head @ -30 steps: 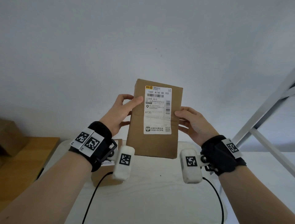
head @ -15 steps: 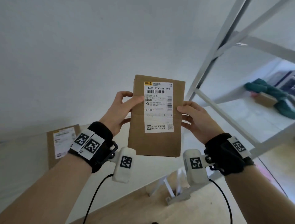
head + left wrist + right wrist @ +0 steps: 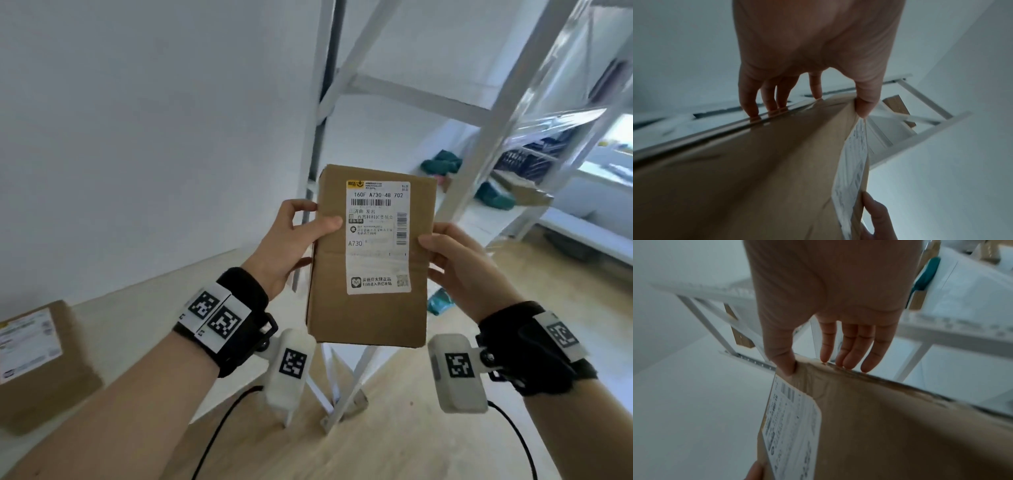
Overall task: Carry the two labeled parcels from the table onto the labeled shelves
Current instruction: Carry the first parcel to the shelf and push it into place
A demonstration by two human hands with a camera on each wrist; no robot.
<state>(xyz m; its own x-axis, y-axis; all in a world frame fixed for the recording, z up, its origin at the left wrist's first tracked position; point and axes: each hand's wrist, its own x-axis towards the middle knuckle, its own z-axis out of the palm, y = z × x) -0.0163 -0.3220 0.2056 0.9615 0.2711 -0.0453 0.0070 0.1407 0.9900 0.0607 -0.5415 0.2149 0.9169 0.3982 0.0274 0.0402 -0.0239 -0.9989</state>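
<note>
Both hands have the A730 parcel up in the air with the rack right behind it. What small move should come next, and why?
Probably carry the parcel forward toward the white shelf rack. The left hand and right hand grip its side edges, label readable, clear of any surface. The second parcel waits on the table.

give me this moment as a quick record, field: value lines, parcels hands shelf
held parcel: brown box, upright in the air, label facing the camera
label text: 160F A730-48 702
left hand: thumb on the front, fingers behind the box's left edge
right hand: thumb on the front, fingers behind its right edge
second parcel: lying on the white table, label up
shelf unit: white frame ahead, right of the table
</note>
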